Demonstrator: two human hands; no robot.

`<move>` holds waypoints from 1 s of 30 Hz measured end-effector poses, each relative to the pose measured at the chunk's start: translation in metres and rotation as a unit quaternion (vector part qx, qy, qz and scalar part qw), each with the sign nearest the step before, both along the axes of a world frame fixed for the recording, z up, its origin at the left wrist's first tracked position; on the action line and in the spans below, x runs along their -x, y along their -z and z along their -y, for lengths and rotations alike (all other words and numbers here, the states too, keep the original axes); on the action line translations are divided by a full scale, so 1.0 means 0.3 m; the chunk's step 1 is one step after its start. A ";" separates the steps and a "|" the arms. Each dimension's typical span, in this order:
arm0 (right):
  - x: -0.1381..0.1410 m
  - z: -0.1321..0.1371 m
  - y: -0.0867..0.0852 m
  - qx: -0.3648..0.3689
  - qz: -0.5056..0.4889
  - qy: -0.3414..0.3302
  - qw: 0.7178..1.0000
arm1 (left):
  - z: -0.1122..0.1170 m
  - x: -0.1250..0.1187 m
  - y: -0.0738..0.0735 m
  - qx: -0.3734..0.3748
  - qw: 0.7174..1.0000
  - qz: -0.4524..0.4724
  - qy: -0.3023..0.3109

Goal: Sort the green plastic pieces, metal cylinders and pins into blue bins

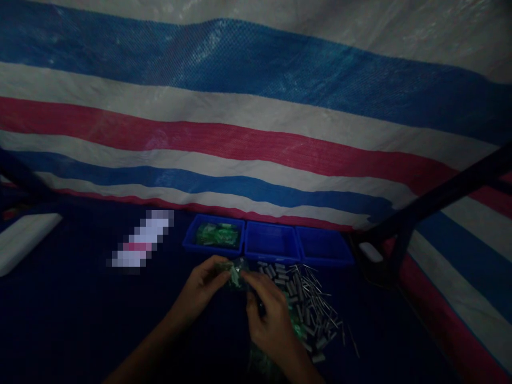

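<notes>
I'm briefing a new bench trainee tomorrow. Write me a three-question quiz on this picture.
1. True or false: the left hand and right hand both pinch a small green piece.
2. How many blue bins stand in the row? A two, B three, C five.
3. Fill in: the leftmost bin holds ____ pieces.
Key: 1 true; 2 B; 3 green.

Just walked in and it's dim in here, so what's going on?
A person's left hand and right hand pinch a small green piece between them, over a heap of grey cylinders and thin metal pins. Behind it stand three blue bins in a row; the left bin holds more green pieces.
</notes>
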State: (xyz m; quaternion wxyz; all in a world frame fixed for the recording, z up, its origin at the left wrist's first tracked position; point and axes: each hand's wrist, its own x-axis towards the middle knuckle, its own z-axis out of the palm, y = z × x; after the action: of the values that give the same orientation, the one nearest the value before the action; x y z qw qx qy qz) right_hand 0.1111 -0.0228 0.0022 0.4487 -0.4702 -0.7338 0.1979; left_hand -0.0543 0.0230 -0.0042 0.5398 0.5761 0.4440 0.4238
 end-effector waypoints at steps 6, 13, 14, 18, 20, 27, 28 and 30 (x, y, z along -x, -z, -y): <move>0.000 -0.005 0.000 0.035 -0.088 0.090 0.991 | 0.028 0.007 -0.003 -0.339 0.929 -0.136 -0.048; -0.011 -0.021 0.010 0.214 -0.355 0.002 0.910 | 0.070 -0.006 0.042 -0.382 0.893 -0.233 -0.047; -0.007 -0.018 0.012 0.225 -0.379 -0.009 0.898 | 0.070 -0.005 0.046 -0.383 0.891 -0.239 -0.038; 0.002 -0.008 0.014 0.236 -0.363 0.043 0.900 | 0.058 -0.013 0.057 -0.374 0.891 -0.256 -0.017; -0.014 -0.020 -0.002 0.212 -0.329 0.094 0.915 | 0.055 -0.022 0.059 -0.341 0.901 -0.266 -0.023; -0.068 -0.232 -0.156 -0.025 -0.128 0.104 0.986 | 0.104 -0.059 0.027 -0.247 0.890 -0.327 0.200; -0.057 -0.276 -0.172 -0.056 -0.094 0.088 0.990 | 0.115 -0.066 0.022 -0.249 0.879 -0.330 0.240; -0.021 -0.364 -0.180 -0.087 -0.033 0.058 0.994 | 0.132 -0.080 0.018 -0.249 0.863 -0.334 0.287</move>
State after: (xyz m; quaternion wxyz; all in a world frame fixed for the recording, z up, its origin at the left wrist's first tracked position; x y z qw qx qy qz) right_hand 0.1175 0.0863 0.0561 0.5227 -0.4647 -0.7041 0.1227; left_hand -0.0304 -0.0166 -0.0095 0.2953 0.9002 0.2928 0.1289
